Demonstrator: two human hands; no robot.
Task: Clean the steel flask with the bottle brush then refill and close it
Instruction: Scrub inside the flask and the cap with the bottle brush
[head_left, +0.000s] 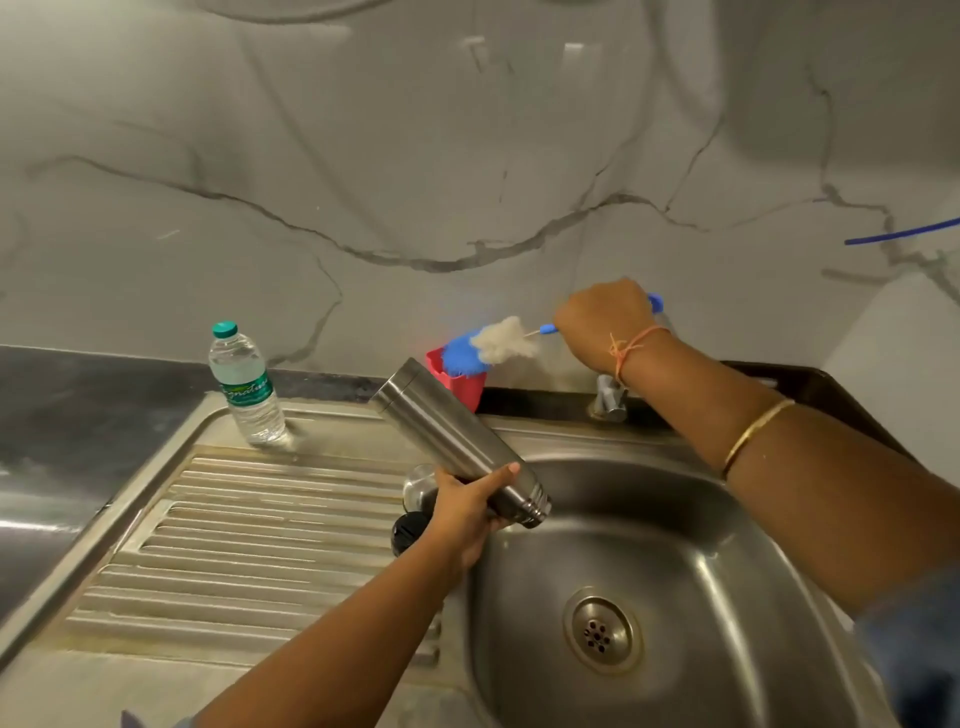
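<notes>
The steel flask (457, 441) is held tilted over the sink (727, 545), mouth end lowest, with the left hand (467, 514) fingers (501, 474) wrapped round it near the neck. The bottle brush (498, 343) is gripped by its blue handle in the right hand (602, 325), fingers clamped on it, bristles over the red cup (465, 389) (bit blurry there). A water bottle (247, 387) is stood on the drainboard.

The steel flask (457, 441), uncapped, is held tilted at frame centre; its threaded neck points lower right over the sink basin (691, 530), its base upper left. The bottle brush (498, 345), blue and off-white bristles on a blue-handled wire, is held in the air upper right of it, apart.
</notes>
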